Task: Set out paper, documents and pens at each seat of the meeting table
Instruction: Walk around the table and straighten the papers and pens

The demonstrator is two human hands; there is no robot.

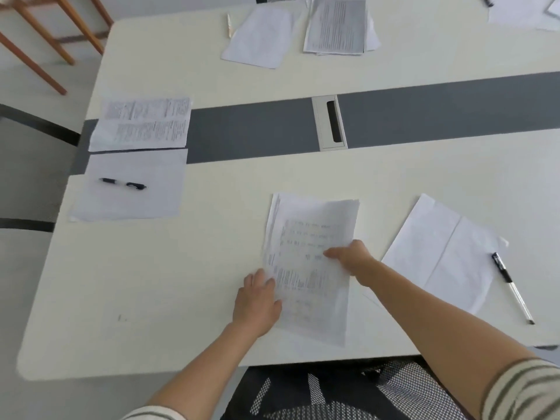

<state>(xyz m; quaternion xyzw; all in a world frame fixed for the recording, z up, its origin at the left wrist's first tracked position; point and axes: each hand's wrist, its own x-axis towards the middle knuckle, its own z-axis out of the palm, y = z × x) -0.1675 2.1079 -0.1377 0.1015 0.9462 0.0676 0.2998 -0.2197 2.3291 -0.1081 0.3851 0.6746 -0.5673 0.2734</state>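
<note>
Since only the head view is given, everything rests on it: the printed document (312, 268) lies on the worktop (181, 268) at the near seat, its sheets fanned along the left edge. The right hand (353, 259) pinches its right edge, thumb on top; the left hand (257, 301) touches the left edge, though whether it pinches or only presses I cannot tell. An uneven pull would likely skew the loose sheets, and the right forearm, passing over the blank paper (439, 253), might drag it and set its pen (512, 286) rolling
</note>
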